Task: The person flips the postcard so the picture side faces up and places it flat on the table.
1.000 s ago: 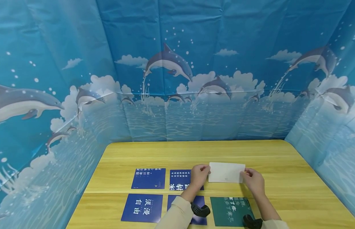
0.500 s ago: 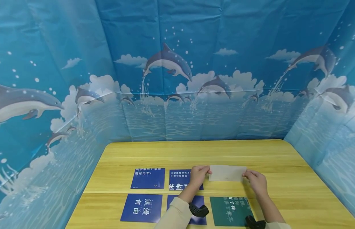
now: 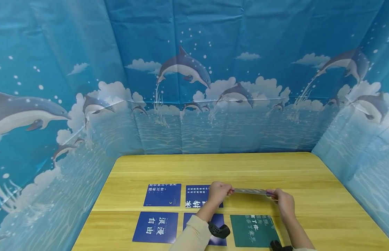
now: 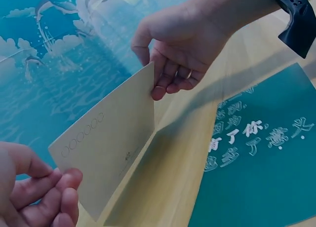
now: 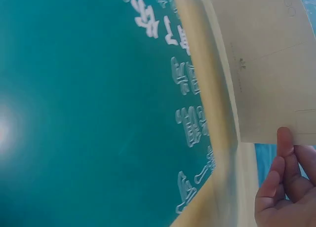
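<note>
A postcard is stretched between both hands above the table, seen almost edge-on from the head, with a narrow strip of printed face showing. My left hand pinches its left end, and my right hand pinches the right end between thumb and fingers. From the left wrist, the postcard stands tilted, showing a pale back with a row of small printed circles. In the right wrist view, the thumb of my right hand lies on that pale back. Nearer the body lies a green postcard with white characters.
Several blue postcards with white lettering lie in two rows on the left: one with a moon, one sideways-lettered, one partly behind the left hand, another under the left wrist. The wooden table meets a dolphin-print backdrop.
The held postcard has tipped from showing its white back to nearly edge-on in the head view. Both hands have shifted slightly, the right one a little rightward and down.
</note>
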{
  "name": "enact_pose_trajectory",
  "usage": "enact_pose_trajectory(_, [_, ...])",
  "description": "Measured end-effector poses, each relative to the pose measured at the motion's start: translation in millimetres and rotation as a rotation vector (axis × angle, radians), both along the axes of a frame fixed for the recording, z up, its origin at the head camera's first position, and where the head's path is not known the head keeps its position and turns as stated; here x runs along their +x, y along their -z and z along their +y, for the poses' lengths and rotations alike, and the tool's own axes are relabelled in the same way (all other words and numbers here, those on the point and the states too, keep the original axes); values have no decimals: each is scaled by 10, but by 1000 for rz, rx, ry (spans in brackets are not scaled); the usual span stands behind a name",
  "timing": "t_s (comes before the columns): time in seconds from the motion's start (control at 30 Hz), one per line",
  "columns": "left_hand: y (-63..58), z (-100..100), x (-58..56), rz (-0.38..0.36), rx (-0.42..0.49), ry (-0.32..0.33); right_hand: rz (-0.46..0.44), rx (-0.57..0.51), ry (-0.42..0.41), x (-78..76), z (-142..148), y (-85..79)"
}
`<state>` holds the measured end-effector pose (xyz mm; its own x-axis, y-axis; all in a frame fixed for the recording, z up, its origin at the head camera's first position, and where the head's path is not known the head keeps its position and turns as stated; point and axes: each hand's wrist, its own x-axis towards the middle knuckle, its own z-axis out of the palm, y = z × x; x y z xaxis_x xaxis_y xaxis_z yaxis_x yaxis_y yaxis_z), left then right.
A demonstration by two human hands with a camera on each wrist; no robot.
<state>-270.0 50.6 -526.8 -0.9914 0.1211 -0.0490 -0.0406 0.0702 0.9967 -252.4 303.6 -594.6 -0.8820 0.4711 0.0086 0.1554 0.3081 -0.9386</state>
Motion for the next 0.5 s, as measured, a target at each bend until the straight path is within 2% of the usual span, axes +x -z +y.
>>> enact_pose_trajectory(0.1, [-10,-10,22,20,-68,18,-54,97,16,34,-19,-1])
enact_pose_trajectory(0.17, [-6,-17,36,40,-114,24,-74,122,8,86,-62,-85])
enact_pose_trajectory(0.37, [33,-14,51,100,-243,22,-127,182,-58,286,-279,-510])
enact_pose_trajectory(0.5, [37,-7,87,171,-370,54,-190,229,-121,328,-340,-629])
